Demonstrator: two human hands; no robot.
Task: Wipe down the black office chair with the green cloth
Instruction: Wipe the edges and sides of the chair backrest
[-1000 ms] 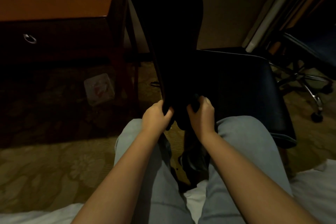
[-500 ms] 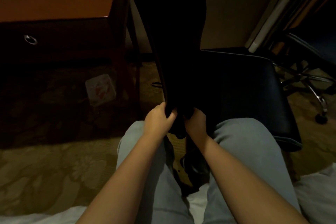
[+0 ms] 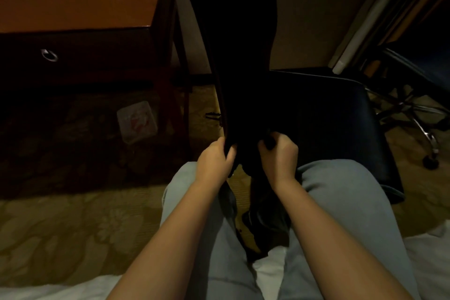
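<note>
The black office chair stands right before my knees. Its backrest (image 3: 243, 56) is seen edge-on and rises to the top of the frame, with the seat (image 3: 336, 114) to its right. My left hand (image 3: 214, 161) grips the backrest's lower left edge, fingers curled round it. My right hand (image 3: 280, 156) is curled on a small dark wad, the cloth (image 3: 269, 145), and presses it against the backrest's lower right side. In this dim light the cloth's green does not show, and most of it is hidden by my fingers.
A wooden desk (image 3: 73, 7) with a ring-handled drawer (image 3: 48, 55) stands at the left. A pale packet (image 3: 136, 122) lies on the patterned carpet beside its leg. A second chair with a chrome wheeled base (image 3: 414, 114) is at the right. White bedding (image 3: 433, 258) lies under me.
My right hand dipped down towards the left hand, then moved back up and to the right along the backrest's lower end. My left hand kept its grip.
</note>
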